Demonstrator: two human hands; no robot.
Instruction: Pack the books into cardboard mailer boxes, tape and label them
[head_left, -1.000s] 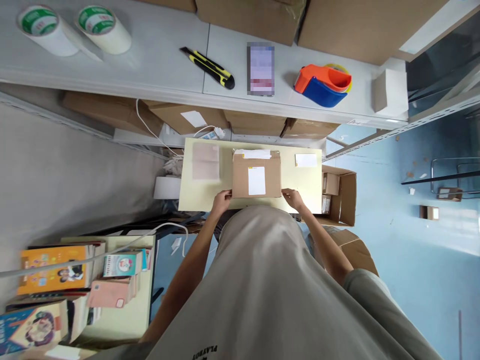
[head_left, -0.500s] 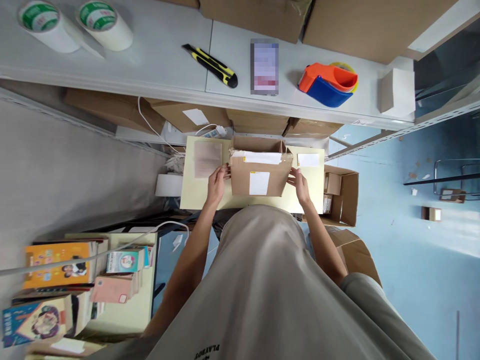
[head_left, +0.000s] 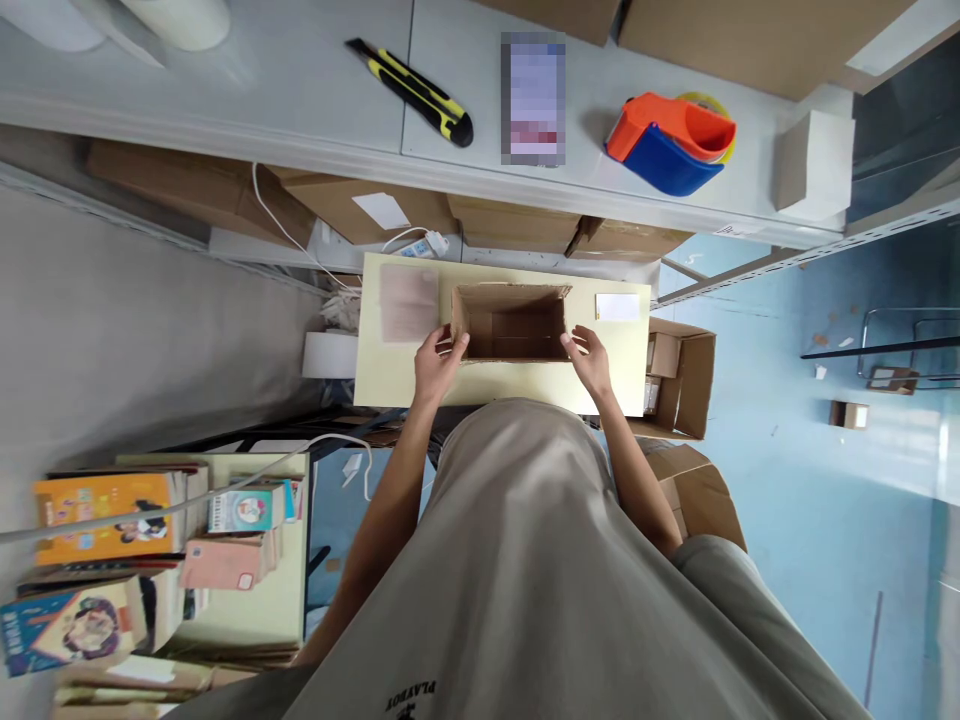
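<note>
A brown cardboard box (head_left: 511, 322) stands on a pale yellow table (head_left: 495, 380) with its open side up, its inside empty. My left hand (head_left: 439, 355) grips the box's left wall, thumb over the rim. My right hand (head_left: 589, 356) holds the right wall the same way. A translucent pinkish sheet (head_left: 409, 303) lies on the table left of the box, and a small white label (head_left: 617, 306) lies to the right.
A grey shelf (head_left: 315, 110) above carries a yellow-black utility knife (head_left: 416, 80), an orange-blue tape dispenser (head_left: 667, 145), tape rolls (head_left: 184, 15) and a white block (head_left: 814, 165). An open carton (head_left: 686, 375) stands right of the table. Stacked books (head_left: 105, 520) lie lower left.
The box was lying with its labelled face up; both hands tipped it over, and now its open side faces up. My hands moved from its near corners to its side walls.
</note>
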